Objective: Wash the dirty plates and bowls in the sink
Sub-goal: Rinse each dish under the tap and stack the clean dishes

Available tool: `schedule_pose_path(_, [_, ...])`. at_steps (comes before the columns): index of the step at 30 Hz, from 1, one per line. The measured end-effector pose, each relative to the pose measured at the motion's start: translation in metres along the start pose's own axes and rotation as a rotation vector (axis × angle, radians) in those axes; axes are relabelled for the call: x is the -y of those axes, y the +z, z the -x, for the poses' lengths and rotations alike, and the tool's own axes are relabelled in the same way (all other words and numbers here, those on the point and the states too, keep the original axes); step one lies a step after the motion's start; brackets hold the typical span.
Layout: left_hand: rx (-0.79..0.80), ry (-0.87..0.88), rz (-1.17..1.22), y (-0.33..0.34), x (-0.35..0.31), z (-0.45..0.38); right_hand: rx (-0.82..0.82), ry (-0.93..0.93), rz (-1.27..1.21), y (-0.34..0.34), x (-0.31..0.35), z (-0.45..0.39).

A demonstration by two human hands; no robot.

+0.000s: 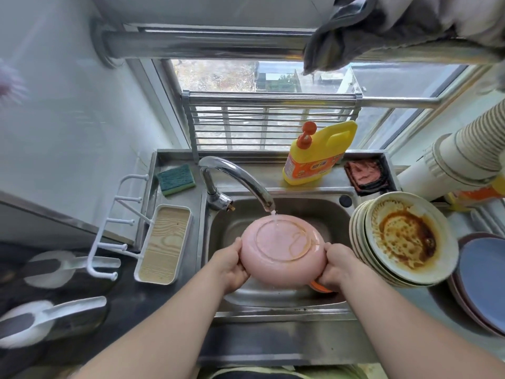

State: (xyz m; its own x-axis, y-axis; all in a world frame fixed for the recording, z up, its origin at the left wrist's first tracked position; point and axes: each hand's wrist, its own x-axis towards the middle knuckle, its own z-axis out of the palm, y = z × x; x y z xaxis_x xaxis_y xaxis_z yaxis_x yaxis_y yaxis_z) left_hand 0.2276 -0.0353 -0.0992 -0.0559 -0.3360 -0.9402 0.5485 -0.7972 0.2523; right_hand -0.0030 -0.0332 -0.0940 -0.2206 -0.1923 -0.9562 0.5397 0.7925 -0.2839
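Both your left hand (232, 265) and right hand (337, 265) grip the pink bowl (282, 250) upside down under the faucet (237, 177); wet rims could slip, knocking the dirty stack (401, 236) beside it.

— Any writing you can read here?
— Only on the yellow detergent bottle (317, 154), far right of the faucet (235, 181): an orange label with large characters, too blurred to make out. Nothing else carries text.
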Motion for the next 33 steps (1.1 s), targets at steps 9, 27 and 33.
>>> schedule_pose_path(9, [-0.128, -0.087, 0.069, -0.041, 0.017, -0.021, 0.224, -0.160, 0.193, 0.062, 0.002, 0.047])
schedule_pose_path(27, [-0.022, -0.201, 0.216, -0.015, 0.017, -0.026, 0.380, -0.415, 0.511, -0.003, -0.001, 0.041])
schedule_pose_path(33, [-0.019, -0.104, 0.141, -0.006, 0.018, -0.020, 0.373, -0.300, 0.280, -0.016, -0.005, 0.037])
